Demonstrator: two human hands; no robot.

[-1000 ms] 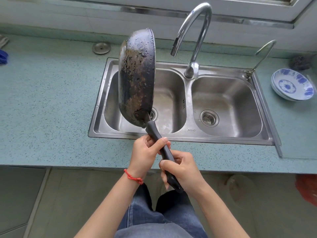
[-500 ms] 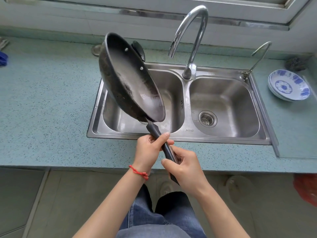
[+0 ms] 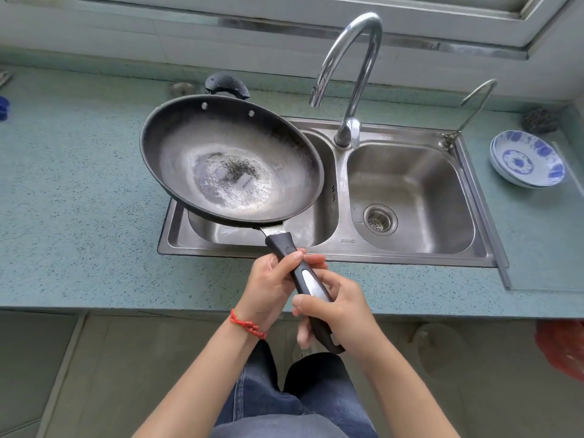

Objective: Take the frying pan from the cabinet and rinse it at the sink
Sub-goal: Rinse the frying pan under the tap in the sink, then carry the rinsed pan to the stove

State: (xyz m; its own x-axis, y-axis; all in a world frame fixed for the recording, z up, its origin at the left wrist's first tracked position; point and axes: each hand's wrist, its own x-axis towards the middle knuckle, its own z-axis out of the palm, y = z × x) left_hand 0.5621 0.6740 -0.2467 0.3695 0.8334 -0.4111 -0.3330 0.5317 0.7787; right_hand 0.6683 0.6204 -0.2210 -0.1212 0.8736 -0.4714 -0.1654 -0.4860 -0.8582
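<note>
Rolled over since a second ago, the pan point(image 3: 232, 159) now shows me its inside, where before I saw its scorched underside on edge; it has also swung left, out over the sink's left rim. I see it held tilted above the left basin of the sink point(image 3: 327, 252), its bowl facing up at me, with a pale, worn patch and a dark speckled spot in the middle. Two rivets and a small black helper grip sit at its far edge. My left hand point(image 3: 271, 286) is wrapped round the upper part of the long handle point(image 3: 305, 279), thumb across the top; my right hand point(image 3: 339, 308) is closed round the lower part, near the end. Both hands sit over the front edge of the table point(image 3: 79, 216), much as before. I see no water at the tap point(image 3: 347, 74), which stands between the basins. On the sink's front lip there is stamped lettering, mirrored in my view; it looks like "JINMO", though I cannot be sure. Right of the sink, blue-and-white bowls point(image 3: 526, 162) are stacked on the table.
</note>
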